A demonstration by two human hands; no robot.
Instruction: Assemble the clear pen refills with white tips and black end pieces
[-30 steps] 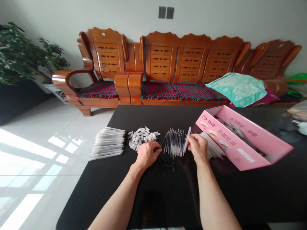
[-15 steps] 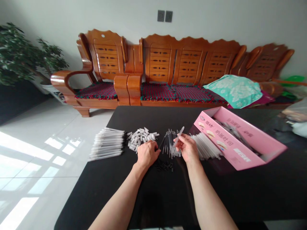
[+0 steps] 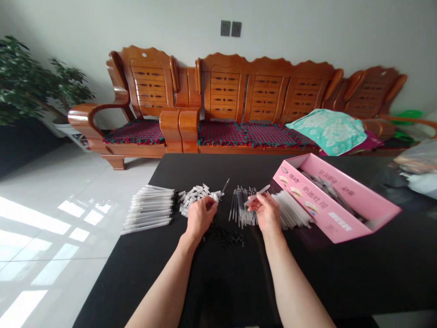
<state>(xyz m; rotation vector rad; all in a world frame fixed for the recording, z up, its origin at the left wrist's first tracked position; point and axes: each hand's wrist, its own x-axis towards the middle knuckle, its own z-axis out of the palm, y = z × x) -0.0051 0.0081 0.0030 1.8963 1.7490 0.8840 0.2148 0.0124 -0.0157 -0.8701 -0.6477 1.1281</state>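
Observation:
My right hand (image 3: 266,213) pinches a clear pen barrel (image 3: 258,192), raised over the black table (image 3: 239,282) and slanting up to the right. My left hand (image 3: 200,215) is closed on a thin pen refill (image 3: 222,188) that points up and right. Between the hands lies a bunch of refills (image 3: 241,205). Small black tips (image 3: 227,237) are scattered just in front of them. White caps (image 3: 196,195) are heaped behind my left hand. A pile of clear barrels (image 3: 290,208) lies beside my right hand.
Finished pens (image 3: 150,212) lie in a row at the table's left edge. An open pink box (image 3: 336,214) sits to the right. Behind the table stand wooden chairs and a bench (image 3: 239,95) with a green cloth (image 3: 327,130). A plant (image 3: 30,82) is at far left.
My left hand has lifted off the table with a refill in its fingers. My right hand has shifted left and tipped the barrel more level.

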